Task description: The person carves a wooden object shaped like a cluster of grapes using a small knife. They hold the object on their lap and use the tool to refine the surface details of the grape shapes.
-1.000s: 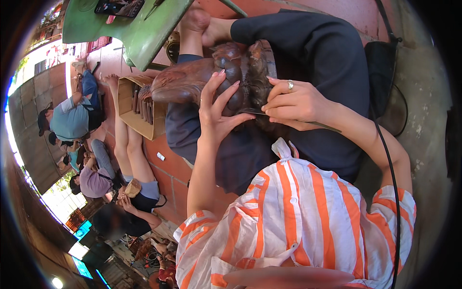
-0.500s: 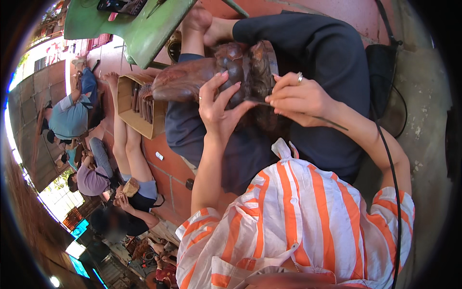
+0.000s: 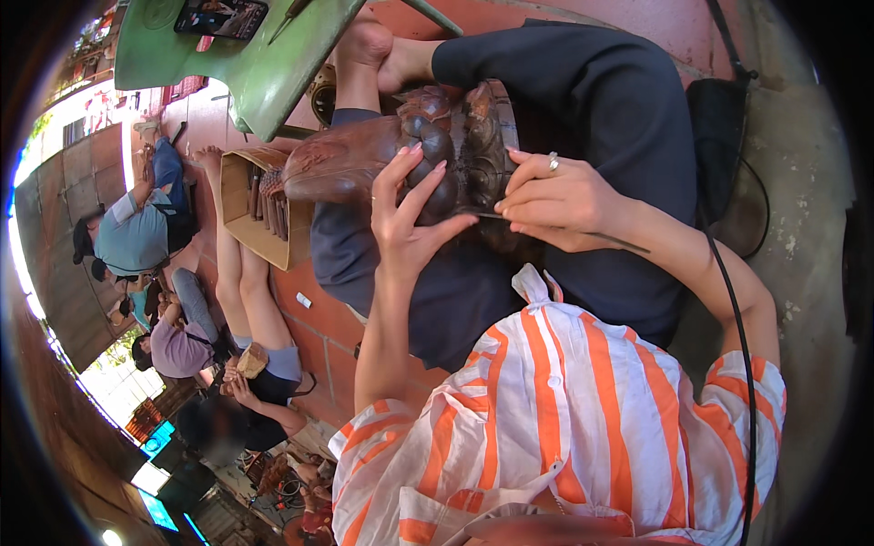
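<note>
A dark brown wood carving (image 3: pixel 341 164) with rounded bumps lies across my lap, its long smooth end toward the left. My left hand (image 3: pixel 401 223) rests on it with fingers spread: the fingertips touch the bumps and the thumb reaches to the tip of a thin dark metal rod tool (image 3: pixel 621 243). That tool is pinched in my right hand (image 3: pixel 564 202), which wears a ring and leans against the carving's right part. The tool's back end sticks out over my right wrist. Its exact tip shape is too small to tell.
Left of the carving stands an open cardboard box (image 3: pixel 258 246) holding several tool handles. A green chair (image 3: pixel 264 68) with a phone (image 3: pixel 221 16) on it is at the upper left. Nearby, a seated person holds a wood block (image 3: pixel 252 360). A black cable (image 3: pixel 742 328) runs down the right side.
The view has shifted slightly, and more of the phone on the green chair shows. Both hands keep nearly the same places on the carving and the tool.
</note>
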`<control>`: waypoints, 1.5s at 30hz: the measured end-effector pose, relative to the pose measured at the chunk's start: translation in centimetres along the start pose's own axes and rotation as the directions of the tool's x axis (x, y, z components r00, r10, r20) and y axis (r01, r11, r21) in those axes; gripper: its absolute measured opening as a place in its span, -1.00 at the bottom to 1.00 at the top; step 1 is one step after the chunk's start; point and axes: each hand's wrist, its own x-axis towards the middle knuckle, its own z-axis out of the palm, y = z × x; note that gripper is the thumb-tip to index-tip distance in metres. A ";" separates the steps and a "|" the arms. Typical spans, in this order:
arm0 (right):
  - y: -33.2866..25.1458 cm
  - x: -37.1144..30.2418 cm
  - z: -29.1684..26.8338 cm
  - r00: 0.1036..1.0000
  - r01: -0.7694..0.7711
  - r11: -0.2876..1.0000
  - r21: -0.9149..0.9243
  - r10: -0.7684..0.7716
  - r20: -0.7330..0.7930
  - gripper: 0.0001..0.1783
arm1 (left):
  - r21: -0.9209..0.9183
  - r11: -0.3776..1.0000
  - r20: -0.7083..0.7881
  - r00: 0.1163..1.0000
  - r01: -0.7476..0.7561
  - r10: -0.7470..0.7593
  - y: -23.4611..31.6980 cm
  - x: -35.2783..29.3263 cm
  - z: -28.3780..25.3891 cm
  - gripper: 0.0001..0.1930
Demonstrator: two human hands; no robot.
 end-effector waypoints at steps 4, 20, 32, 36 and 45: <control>0.0 0.9 0.7 1.000 0.010 1.000 0.023 -0.010 0.015 -0.77 | -0.017 0.999 -0.014 0.999 -0.032 0.031 -0.1 -0.2 0.2 -0.17; 0.3 0.7 0.5 1.000 0.002 1.000 0.014 -0.002 -0.006 -0.80 | -0.091 0.994 -0.080 0.994 0.061 -0.069 -0.3 -0.6 0.6 -0.08; 0.0 0.6 0.7 1.000 0.017 1.000 0.001 -0.017 0.006 -0.81 | -0.133 0.985 -0.026 0.993 0.113 -0.118 -0.4 -1.3 0.7 0.03; 0.4 0.2 0.7 0.999 -0.022 0.999 0.041 0.024 -0.026 -0.79 | -0.057 0.992 -0.111 0.986 0.116 -0.122 0.4 -1.0 1.4 -0.03; 0.6 0.3 -0.4 0.999 -0.030 0.994 0.108 0.028 0.021 -0.80 | -0.015 0.984 -0.098 0.980 0.175 -0.176 1.7 0.0 1.1 -0.02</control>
